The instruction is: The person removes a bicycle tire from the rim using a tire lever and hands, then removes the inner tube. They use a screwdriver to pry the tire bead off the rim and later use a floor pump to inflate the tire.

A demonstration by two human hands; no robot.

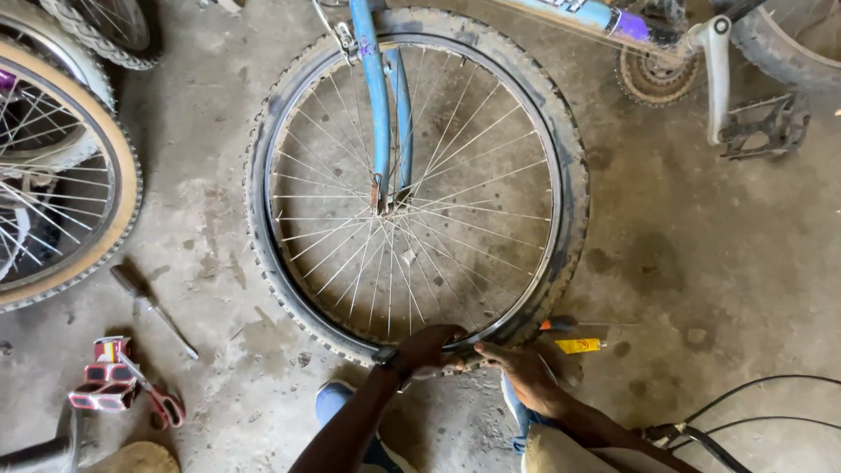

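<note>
Two hands at the wheel's near edge: left hand [427, 344] clenched over the knobby tire [574, 175], right hand [526, 372] gripping its bead beside the rim [543, 149]. Tire mostly seated; this bottom stretch looks unfinished. Screwdriver [151, 307] lies far left.

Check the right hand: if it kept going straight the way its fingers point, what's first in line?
The right hand points left along the tyre's lower edge. First in line is the left hand, already gripping the same stretch; their fingertips look nearly touching, though depth is unclear.
</note>
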